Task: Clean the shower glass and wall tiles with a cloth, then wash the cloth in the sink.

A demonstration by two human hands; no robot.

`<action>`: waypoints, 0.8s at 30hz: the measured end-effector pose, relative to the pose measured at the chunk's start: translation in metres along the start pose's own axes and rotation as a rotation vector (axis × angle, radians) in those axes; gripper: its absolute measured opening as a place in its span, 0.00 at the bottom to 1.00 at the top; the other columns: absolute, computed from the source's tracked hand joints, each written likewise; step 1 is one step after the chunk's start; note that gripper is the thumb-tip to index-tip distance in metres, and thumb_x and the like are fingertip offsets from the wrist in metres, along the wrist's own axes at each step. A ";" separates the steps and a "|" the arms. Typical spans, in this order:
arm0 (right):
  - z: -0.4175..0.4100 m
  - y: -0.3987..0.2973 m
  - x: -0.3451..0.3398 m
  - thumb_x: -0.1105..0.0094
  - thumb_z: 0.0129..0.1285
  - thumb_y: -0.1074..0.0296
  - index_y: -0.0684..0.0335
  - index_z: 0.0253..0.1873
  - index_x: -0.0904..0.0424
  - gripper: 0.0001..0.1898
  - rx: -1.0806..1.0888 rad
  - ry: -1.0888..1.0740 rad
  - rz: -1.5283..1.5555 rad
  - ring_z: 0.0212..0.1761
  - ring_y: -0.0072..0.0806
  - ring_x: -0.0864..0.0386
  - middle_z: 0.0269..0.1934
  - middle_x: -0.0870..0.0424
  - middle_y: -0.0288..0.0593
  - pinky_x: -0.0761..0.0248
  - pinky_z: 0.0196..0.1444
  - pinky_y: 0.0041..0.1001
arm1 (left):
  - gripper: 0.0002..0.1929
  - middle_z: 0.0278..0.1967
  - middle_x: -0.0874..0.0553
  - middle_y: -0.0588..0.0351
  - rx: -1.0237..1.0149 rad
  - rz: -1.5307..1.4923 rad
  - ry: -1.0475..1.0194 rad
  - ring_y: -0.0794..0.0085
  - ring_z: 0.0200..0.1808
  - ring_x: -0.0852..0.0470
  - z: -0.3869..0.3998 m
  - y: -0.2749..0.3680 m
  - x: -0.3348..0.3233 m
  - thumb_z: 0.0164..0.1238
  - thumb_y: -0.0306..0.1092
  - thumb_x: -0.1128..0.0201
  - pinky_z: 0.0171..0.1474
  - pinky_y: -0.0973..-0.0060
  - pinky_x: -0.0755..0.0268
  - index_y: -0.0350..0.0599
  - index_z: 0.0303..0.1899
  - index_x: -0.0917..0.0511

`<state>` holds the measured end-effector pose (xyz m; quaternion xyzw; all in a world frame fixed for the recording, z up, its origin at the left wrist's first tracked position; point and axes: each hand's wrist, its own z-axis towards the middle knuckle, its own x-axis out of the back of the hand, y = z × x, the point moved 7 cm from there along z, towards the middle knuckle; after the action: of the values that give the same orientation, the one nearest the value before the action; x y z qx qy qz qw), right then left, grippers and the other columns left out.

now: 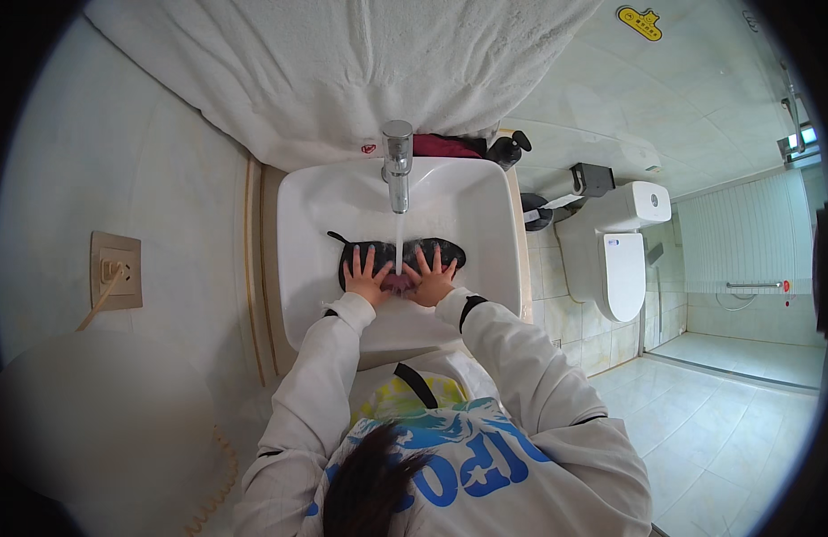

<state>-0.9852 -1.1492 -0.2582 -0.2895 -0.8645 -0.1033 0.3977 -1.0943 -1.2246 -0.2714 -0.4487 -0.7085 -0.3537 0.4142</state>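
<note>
A long black cloth item (pixel 385 250) with a small loop at its left end lies in the white washbasin (pixel 300 282). Its dark reddish part (pixel 396 284) shows between my hands. A stream of water (pixel 399 235) falls from the chrome faucet (pixel 397 168) onto its middle. My left hand (pixel 365 278) lies flat on the left half, fingers spread towards the faucet. On the right half rests my right hand (pixel 433 278), palm down, its fingers apart too. The item's underside is hidden.
Behind the faucet hangs a white towel-like cloth (pixel 360 74). A dark red cloth (pixel 447 145) and a black pump bottle (pixel 509 150) stand at the basin's back edge. The toilet (pixel 622 275) is to the right, a wall socket (pixel 116 270) with a plug to the left.
</note>
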 end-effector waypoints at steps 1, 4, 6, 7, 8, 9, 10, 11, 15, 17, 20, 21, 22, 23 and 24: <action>0.001 0.000 0.003 0.62 0.56 0.32 0.33 0.68 0.54 0.35 0.012 0.041 0.015 0.70 0.57 0.75 0.71 0.69 0.39 0.71 0.56 0.70 | 0.34 0.69 0.60 0.53 0.008 -0.016 -0.064 0.48 0.69 0.69 0.001 -0.001 -0.005 0.50 0.62 0.46 0.63 0.42 0.68 0.75 0.62 0.42; 0.004 0.003 0.002 0.62 0.57 0.34 0.33 0.68 0.53 0.34 0.023 0.046 0.031 0.70 0.57 0.74 0.71 0.67 0.39 0.69 0.56 0.70 | 0.35 0.69 0.63 0.47 -0.032 -0.043 -0.094 0.43 0.68 0.72 0.003 -0.001 -0.008 0.53 0.60 0.47 0.62 0.39 0.70 0.68 0.64 0.44; 0.007 0.002 0.001 0.61 0.59 0.38 0.35 0.67 0.51 0.32 0.070 0.079 0.018 0.69 0.59 0.71 0.71 0.64 0.41 0.67 0.55 0.70 | 0.35 0.68 0.62 0.47 -0.051 -0.047 -0.020 0.43 0.68 0.71 0.004 -0.001 -0.003 0.53 0.60 0.47 0.62 0.39 0.70 0.67 0.64 0.44; 0.008 0.004 0.001 0.61 0.59 0.38 0.35 0.67 0.51 0.32 0.062 0.112 0.009 0.69 0.59 0.71 0.71 0.64 0.41 0.67 0.55 0.70 | 0.35 0.68 0.62 0.47 -0.042 -0.085 -0.073 0.42 0.68 0.71 0.004 -0.002 -0.008 0.53 0.59 0.47 0.62 0.39 0.70 0.67 0.64 0.44; 0.009 0.003 0.003 0.59 0.59 0.40 0.36 0.67 0.49 0.31 0.094 0.182 -0.005 0.69 0.60 0.70 0.70 0.63 0.42 0.66 0.55 0.71 | 0.35 0.68 0.62 0.47 -0.056 -0.059 0.004 0.42 0.68 0.71 0.005 -0.001 -0.003 0.53 0.59 0.47 0.62 0.39 0.70 0.67 0.64 0.44; 0.010 0.004 0.000 0.58 0.59 0.41 0.37 0.66 0.47 0.30 0.109 0.168 -0.020 0.69 0.61 0.68 0.70 0.61 0.43 0.65 0.55 0.71 | 0.34 0.68 0.61 0.46 -0.059 -0.066 0.001 0.42 0.67 0.71 0.005 -0.001 -0.003 0.53 0.58 0.46 0.62 0.38 0.70 0.66 0.64 0.44; 0.009 0.004 0.003 0.58 0.59 0.41 0.37 0.66 0.47 0.30 0.124 0.254 -0.020 0.69 0.61 0.68 0.70 0.61 0.43 0.65 0.55 0.71 | 0.34 0.68 0.61 0.46 -0.052 -0.084 -0.060 0.41 0.67 0.70 0.005 -0.001 -0.008 0.53 0.57 0.45 0.61 0.38 0.70 0.66 0.64 0.44; 0.009 0.005 0.002 0.58 0.59 0.43 0.38 0.66 0.46 0.29 0.148 0.274 -0.010 0.68 0.62 0.67 0.70 0.60 0.44 0.65 0.54 0.71 | 0.34 0.68 0.61 0.46 -0.062 -0.074 -0.003 0.41 0.67 0.70 0.006 -0.001 -0.004 0.53 0.57 0.45 0.61 0.38 0.70 0.66 0.64 0.44; 0.011 0.006 -0.004 0.56 0.59 0.46 0.38 0.66 0.45 0.29 0.203 0.270 -0.029 0.68 0.62 0.66 0.69 0.59 0.46 0.62 0.53 0.72 | 0.35 0.68 0.60 0.44 -0.075 -0.048 0.017 0.40 0.67 0.70 0.006 -0.001 -0.005 0.52 0.54 0.42 0.61 0.37 0.69 0.65 0.63 0.43; 0.010 0.006 0.001 0.55 0.59 0.47 0.38 0.66 0.46 0.29 0.233 0.339 -0.046 0.68 0.62 0.66 0.69 0.58 0.46 0.61 0.52 0.72 | 0.35 0.67 0.60 0.44 -0.082 -0.072 0.037 0.41 0.67 0.69 0.006 -0.002 -0.006 0.51 0.53 0.41 0.61 0.37 0.69 0.64 0.63 0.43; 0.010 0.004 0.005 0.54 0.59 0.47 0.38 0.66 0.46 0.29 0.269 0.348 -0.099 0.68 0.62 0.64 0.69 0.57 0.46 0.59 0.52 0.72 | 0.34 0.67 0.58 0.44 -0.096 -0.077 0.065 0.41 0.67 0.69 0.007 -0.003 -0.008 0.51 0.52 0.40 0.61 0.36 0.69 0.63 0.62 0.42; 0.011 0.004 0.000 0.54 0.58 0.47 0.38 0.66 0.46 0.29 0.268 0.268 -0.142 0.68 0.62 0.63 0.69 0.56 0.46 0.58 0.52 0.72 | 0.33 0.67 0.57 0.44 -0.109 -0.097 0.101 0.40 0.67 0.68 0.007 -0.003 -0.007 0.51 0.51 0.40 0.60 0.36 0.69 0.63 0.61 0.41; 0.010 0.004 0.007 0.54 0.58 0.47 0.38 0.66 0.46 0.29 0.274 0.355 -0.149 0.68 0.62 0.63 0.69 0.56 0.46 0.58 0.52 0.72 | 0.32 0.66 0.55 0.45 -0.104 -0.126 0.054 0.40 0.67 0.67 0.009 -0.004 -0.012 0.51 0.50 0.40 0.60 0.36 0.68 0.62 0.60 0.40; 0.010 0.004 0.008 0.54 0.59 0.50 0.41 0.66 0.47 0.29 0.291 0.332 -0.108 0.68 0.63 0.63 0.69 0.56 0.48 0.59 0.52 0.72 | 0.32 0.66 0.55 0.45 -0.126 -0.117 0.140 0.40 0.67 0.67 0.009 -0.003 -0.007 0.51 0.50 0.40 0.60 0.36 0.68 0.62 0.60 0.40; 0.011 0.004 0.005 0.54 0.60 0.53 0.44 0.66 0.47 0.29 0.301 0.264 -0.064 0.67 0.65 0.63 0.68 0.57 0.50 0.59 0.52 0.72 | 0.31 0.65 0.53 0.44 -0.129 -0.104 0.161 0.40 0.67 0.65 0.011 -0.003 -0.006 0.52 0.49 0.40 0.60 0.35 0.67 0.62 0.59 0.39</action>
<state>-0.9923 -1.1399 -0.2621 -0.1830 -0.8192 -0.0226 0.5430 -1.0980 -1.2184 -0.2820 -0.4073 -0.6709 -0.4544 0.4214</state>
